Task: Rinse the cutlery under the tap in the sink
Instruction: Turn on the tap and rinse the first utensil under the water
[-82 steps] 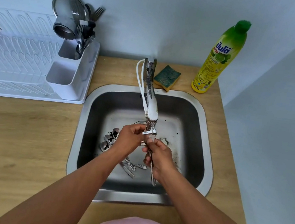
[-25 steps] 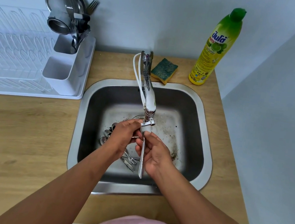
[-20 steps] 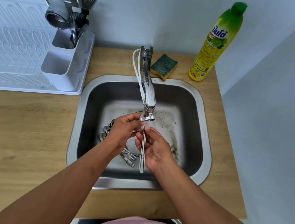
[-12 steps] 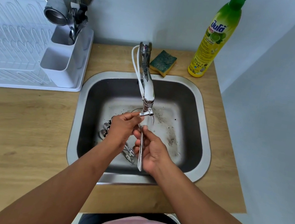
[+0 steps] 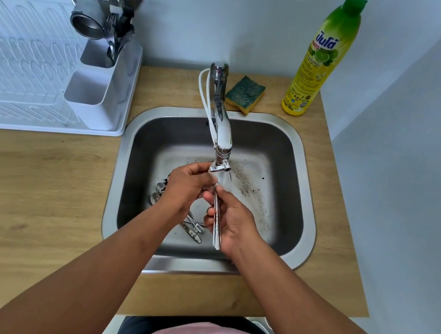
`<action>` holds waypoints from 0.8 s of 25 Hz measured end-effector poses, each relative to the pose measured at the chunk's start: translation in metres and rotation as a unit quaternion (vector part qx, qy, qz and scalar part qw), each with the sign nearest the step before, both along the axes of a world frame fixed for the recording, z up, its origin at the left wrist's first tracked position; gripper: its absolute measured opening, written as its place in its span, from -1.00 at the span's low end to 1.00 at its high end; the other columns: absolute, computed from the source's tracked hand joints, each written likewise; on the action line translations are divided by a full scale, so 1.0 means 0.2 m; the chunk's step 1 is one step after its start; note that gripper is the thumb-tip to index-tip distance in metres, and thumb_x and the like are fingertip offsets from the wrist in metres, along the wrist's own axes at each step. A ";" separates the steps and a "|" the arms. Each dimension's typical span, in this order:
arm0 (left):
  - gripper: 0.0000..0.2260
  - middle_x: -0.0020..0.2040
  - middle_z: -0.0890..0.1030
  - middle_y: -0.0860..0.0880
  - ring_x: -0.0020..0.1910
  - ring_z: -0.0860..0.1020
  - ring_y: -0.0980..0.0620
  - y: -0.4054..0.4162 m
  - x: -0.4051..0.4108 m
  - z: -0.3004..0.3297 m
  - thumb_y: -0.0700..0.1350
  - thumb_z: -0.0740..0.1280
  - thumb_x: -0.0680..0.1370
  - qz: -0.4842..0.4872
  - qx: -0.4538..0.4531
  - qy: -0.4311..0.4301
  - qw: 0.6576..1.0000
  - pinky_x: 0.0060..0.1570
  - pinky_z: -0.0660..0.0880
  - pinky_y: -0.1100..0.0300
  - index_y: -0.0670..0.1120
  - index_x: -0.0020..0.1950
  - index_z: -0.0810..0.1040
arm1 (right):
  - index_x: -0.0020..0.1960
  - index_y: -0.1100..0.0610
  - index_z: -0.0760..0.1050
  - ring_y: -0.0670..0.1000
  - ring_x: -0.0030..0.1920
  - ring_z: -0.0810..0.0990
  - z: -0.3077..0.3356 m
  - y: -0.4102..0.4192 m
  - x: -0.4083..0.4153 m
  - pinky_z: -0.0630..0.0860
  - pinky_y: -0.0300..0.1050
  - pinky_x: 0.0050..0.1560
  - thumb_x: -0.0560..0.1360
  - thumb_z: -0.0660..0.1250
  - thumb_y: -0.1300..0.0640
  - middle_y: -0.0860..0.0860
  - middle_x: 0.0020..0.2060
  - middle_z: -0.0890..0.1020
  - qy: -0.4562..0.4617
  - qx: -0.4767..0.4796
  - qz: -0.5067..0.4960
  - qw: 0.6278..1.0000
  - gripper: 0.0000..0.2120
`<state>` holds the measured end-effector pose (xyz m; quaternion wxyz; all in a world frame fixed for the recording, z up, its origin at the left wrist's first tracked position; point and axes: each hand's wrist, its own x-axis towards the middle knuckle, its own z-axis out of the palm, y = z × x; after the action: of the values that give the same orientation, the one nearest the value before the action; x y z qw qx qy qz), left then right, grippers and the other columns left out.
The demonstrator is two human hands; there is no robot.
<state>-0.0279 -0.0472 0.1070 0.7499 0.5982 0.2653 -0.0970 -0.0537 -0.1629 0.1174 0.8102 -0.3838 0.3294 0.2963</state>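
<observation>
Over the steel sink (image 5: 308, 207), both hands meet just under the spout of the tap (image 5: 222, 136), where water runs. My right hand (image 5: 229, 223) grips the handle of one long metal piece of cutlery (image 5: 216, 228), handle end pointing toward me. My left hand (image 5: 185, 187) pinches its upper end under the stream; that end is hidden by fingers. Several more pieces of cutlery (image 5: 193, 229) lie on the sink floor left of the hands, partly hidden by my left wrist.
A white dish rack (image 5: 28, 77) stands at the left with a holder (image 5: 103, 88) full of metal utensils and a strainer. A green-yellow sponge (image 5: 245, 94) and a dish soap bottle (image 5: 321, 59) stand behind the sink. Dark specks dot the sink floor. The wooden counter (image 5: 25, 196) surrounds the sink.
The hands stay under the tap with the same piece of cutlery; its handle has swung slightly between frames. The view has shifted a little.
</observation>
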 end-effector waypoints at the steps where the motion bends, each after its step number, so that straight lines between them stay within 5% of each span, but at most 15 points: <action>1: -0.85 -0.34 0.65 -0.06 -0.51 0.52 0.08 0.00 0.01 0.00 -0.37 0.43 0.52 0.005 0.006 -0.002 1.000 -0.42 0.53 0.26 -0.22 0.05 0.68 | 0.07 0.22 0.62 -0.09 -0.59 0.45 0.00 0.00 0.00 0.34 -0.31 -0.59 0.57 0.35 0.13 0.04 -0.36 0.71 -0.006 -0.012 0.004 1.000 -0.83; 7: -0.92 -0.25 0.73 -0.04 -0.36 0.62 0.08 -0.03 0.04 0.00 -0.28 0.44 0.56 -0.013 0.044 -0.009 0.999 -0.35 0.55 0.29 -0.14 -0.10 0.70 | -0.04 0.23 0.60 -0.04 -0.61 0.38 0.01 0.01 0.02 0.30 -0.28 -0.59 0.58 0.28 0.18 0.06 -0.47 0.60 -0.035 -0.079 0.026 0.996 -0.84; 11: -0.68 -0.03 0.79 -0.10 -0.24 0.70 0.06 -0.02 0.04 0.00 -0.44 0.32 0.52 -0.062 -0.031 -0.018 0.997 -0.31 0.59 0.24 -0.15 0.16 0.67 | -0.07 0.19 0.61 -0.05 -0.58 0.40 0.00 -0.01 0.03 0.32 -0.25 -0.58 0.60 0.28 0.10 0.03 -0.47 0.59 -0.038 -0.078 0.044 0.995 -0.79; 14: -0.81 -0.02 0.79 -0.15 -0.14 0.70 -0.06 -0.02 0.05 0.00 -0.33 0.38 0.57 -0.052 -0.013 -0.015 0.998 -0.12 0.63 0.09 -0.16 0.13 0.69 | -0.05 0.20 0.62 -0.02 -0.57 0.45 0.00 -0.01 0.02 0.37 -0.23 -0.55 0.62 0.28 0.07 0.07 -0.45 0.62 -0.038 -0.079 0.045 0.995 -0.76; 17: -0.83 -0.01 0.79 -0.18 -0.19 0.68 -0.10 -0.01 0.06 0.01 -0.21 0.38 0.60 -0.063 -0.030 0.011 0.998 -0.30 0.59 0.15 -0.18 0.14 0.71 | -0.02 0.24 0.62 0.01 -0.52 0.57 0.00 0.01 0.02 0.50 -0.19 -0.50 0.61 0.27 0.15 0.12 -0.37 0.70 -0.051 -0.063 0.027 0.996 -0.80; 20: -0.78 -0.04 0.79 -0.10 -0.37 0.65 0.05 0.01 0.06 0.02 -0.32 0.36 0.57 -0.092 -0.043 0.011 0.995 -0.42 0.55 0.27 -0.19 0.17 0.71 | 0.01 0.22 0.58 0.02 -0.46 0.65 0.01 -0.01 0.05 0.59 -0.16 -0.43 0.58 0.32 0.26 0.15 -0.33 0.71 -0.061 -0.048 -0.015 0.997 -0.92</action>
<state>-0.0163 -0.0459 0.1107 0.7599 0.5864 0.2127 -0.1830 -0.0440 -0.1643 0.1186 0.8137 -0.4350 0.2988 0.2438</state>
